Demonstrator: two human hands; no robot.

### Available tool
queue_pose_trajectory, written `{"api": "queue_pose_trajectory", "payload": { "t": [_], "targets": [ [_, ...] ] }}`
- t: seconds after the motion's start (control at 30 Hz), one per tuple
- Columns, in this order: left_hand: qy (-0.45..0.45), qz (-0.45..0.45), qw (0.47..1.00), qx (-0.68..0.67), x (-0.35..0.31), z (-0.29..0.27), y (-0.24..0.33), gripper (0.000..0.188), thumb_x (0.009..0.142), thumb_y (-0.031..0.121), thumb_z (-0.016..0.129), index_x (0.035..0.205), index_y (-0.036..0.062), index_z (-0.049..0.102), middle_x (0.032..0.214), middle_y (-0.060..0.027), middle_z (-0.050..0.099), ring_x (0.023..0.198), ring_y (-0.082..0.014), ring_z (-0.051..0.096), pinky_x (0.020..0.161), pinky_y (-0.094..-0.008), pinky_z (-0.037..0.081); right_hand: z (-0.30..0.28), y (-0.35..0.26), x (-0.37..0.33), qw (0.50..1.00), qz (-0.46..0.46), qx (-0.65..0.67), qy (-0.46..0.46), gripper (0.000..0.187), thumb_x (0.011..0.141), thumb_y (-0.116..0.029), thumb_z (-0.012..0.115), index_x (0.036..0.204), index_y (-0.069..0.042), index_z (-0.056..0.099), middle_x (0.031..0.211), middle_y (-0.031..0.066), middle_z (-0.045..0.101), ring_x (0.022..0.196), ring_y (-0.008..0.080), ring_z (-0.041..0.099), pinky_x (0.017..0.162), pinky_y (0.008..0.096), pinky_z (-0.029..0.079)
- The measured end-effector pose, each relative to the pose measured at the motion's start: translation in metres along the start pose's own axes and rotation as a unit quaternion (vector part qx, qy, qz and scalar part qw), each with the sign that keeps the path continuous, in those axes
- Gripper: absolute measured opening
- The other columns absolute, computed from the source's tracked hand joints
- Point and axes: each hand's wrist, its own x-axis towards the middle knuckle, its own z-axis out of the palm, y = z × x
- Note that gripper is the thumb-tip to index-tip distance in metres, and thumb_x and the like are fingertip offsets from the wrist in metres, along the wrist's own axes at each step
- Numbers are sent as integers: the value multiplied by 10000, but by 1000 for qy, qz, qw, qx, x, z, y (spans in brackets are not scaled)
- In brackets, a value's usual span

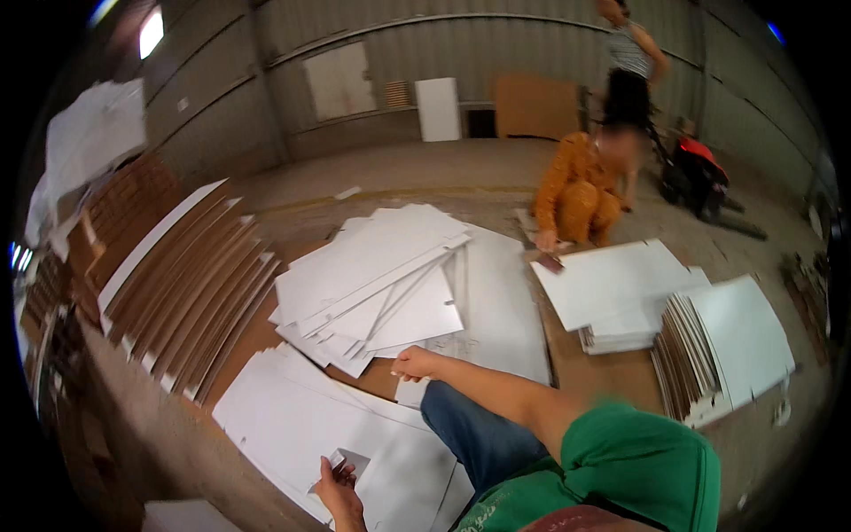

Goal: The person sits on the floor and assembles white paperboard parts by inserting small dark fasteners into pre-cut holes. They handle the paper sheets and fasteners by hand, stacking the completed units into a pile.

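Note:
My left hand [339, 493] is low over a large white cardboard sheet [292, 417], its fingers curled round something small and partly hidden. A small pale flap or piece [353, 465] shows beside those fingers; whether it is what I grip is unclear. Further up, my right hand [415, 363] is closed like a fist or pinch, near the edge of the loose white sheets. Just below it lies a small white piece [411, 391], and I cannot tell whether the fingers hold it. My right arm reaches across my bent knee in blue jeans.
Fanned white sheets [372, 275] lie ahead. At left leans a row of stacked brown-and-white cardboard panels [191, 284]. More white sheets [612, 279] and a stack [740, 341] lie right. A person in orange [576, 191] crouches there holding a dark object; another person [629, 66] stands behind.

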Motion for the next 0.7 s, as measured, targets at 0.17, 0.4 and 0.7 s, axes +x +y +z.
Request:
{"api": "queue_pose_trajectory", "payload": {
  "t": [0.17, 0.4, 0.7],
  "targets": [
    [-2, -8, 1000, 5, 10, -2, -4, 277, 833, 295, 566, 849, 20, 534, 752, -100, 609, 607, -198, 578, 508, -278, 412, -5, -9, -14, 1000, -3, -9, 3, 163, 771, -189, 605, 746, -28, 601, 650, 21, 552, 554, 82, 500, 437, 206, 385],
    [-2, 1, 1000, 4, 3, -6, -2, 288, 831, 305, 574, 879, 22, 556, 748, -91, 605, 634, -187, 563, 537, -276, 409, -3, 0, -5, 999, -8, 6, -33, 156, 779, -197, 585, 743, -45, 598, 635, 20, 538, 532, 82, 467, 440, 213, 379],
    [-1, 20, 999, 24, -7, 11, 3, 351, 826, 361, 569, 854, 11, 555, 744, -56, 584, 616, -148, 541, 543, -247, 376, -23, 6, -3, 976, -80, 139, 150, 171, 782, -188, 601, 895, -61, 581, 695, 62, 586, 556, 132, 539, 442, 263, 428]
  ]
}}
